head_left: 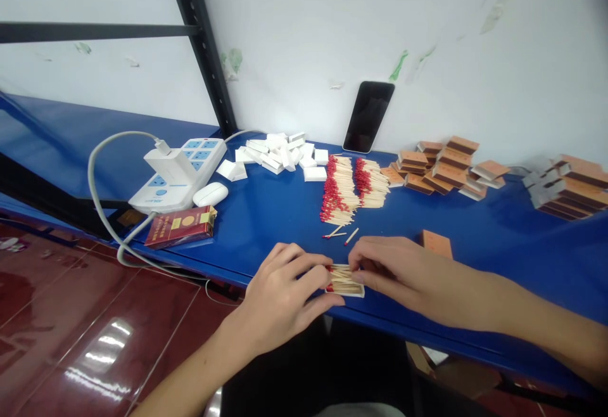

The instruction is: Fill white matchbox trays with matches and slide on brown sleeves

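A small white matchbox tray full of red-tipped matches lies near the front edge of the blue table. My left hand grips its left end with thumb and fingers. From the right, my right hand pinches the tray, fingers curled over the matches. An orange matchbox sleeve lies just behind my right wrist. Two loose matches rest beyond the tray. Two piles of loose matches sit further back.
A heap of empty white trays is at the back centre. Orange sleeves are stacked at back right, more at far right. A phone leans on the wall. A power strip, white mouse and red packet lie left.
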